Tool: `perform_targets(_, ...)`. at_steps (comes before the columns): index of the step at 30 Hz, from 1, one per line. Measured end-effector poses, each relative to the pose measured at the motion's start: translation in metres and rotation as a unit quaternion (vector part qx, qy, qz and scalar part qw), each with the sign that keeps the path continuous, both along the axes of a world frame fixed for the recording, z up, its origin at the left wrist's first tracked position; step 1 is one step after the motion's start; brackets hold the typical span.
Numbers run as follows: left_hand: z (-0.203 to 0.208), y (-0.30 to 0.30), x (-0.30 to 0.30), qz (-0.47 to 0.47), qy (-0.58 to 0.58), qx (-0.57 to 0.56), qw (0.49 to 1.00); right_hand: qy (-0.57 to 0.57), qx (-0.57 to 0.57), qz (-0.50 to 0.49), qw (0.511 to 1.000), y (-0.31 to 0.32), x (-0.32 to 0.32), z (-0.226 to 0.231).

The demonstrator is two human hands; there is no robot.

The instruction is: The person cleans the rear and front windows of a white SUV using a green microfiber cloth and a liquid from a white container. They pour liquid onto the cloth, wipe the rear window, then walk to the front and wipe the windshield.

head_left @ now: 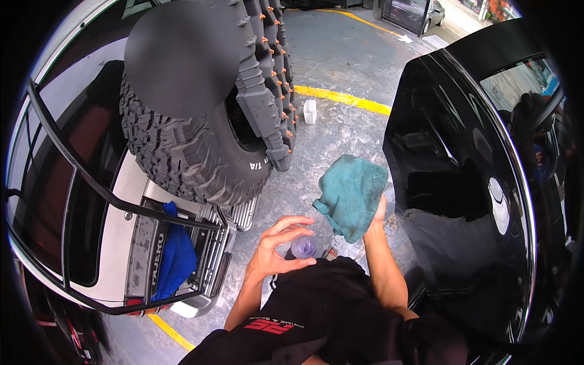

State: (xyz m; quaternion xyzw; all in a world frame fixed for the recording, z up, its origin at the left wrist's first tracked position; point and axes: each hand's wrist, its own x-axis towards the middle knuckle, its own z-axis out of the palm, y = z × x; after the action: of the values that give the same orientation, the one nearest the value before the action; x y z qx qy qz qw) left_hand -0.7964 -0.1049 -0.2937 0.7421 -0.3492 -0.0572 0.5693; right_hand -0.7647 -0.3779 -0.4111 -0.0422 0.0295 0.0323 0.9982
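The rag (351,191) is teal, the car (426,109) black, the floor line (344,98) yellow

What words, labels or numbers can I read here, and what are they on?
I won't copy the wording, but lettering stands here:
Pale capitals on the white vehicle's rear panel: legible.
White letters on the big tire's sidewall: only partly in view.
A red logo and pale print on the person's black top: legible.
I can make out none on the teal cloth or clear cup.

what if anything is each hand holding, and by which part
The right hand holds the cloth by its lower right side. The left hand curls around the cup; its exact hold cannot be told.
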Motion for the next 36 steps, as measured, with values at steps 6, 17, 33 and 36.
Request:
perform_targets(6,-0.016,-0.06,0.07,0.022,-0.001,0.015,1.0,-0.017,0.005,-0.02,1.0,-0.044,0.07,-0.015)
perform_targets(17,-0.085,-0.14,0.288,0.093,0.083,-0.016,0.992,0.008,-0.098,0.127,0.987,-0.125,0.308,-0.079)
perform_targets(33,-0.108,-0.201,0.472,0.291,0.118,0.047,0.948,-0.037,-0.377,0.395,0.837,-0.134,0.58,-0.101)
perform_targets(36,-0.121,-0.213,0.5,0.317,0.166,0.08,0.93,-0.057,-0.449,0.405,0.794,-0.153,0.636,-0.127)
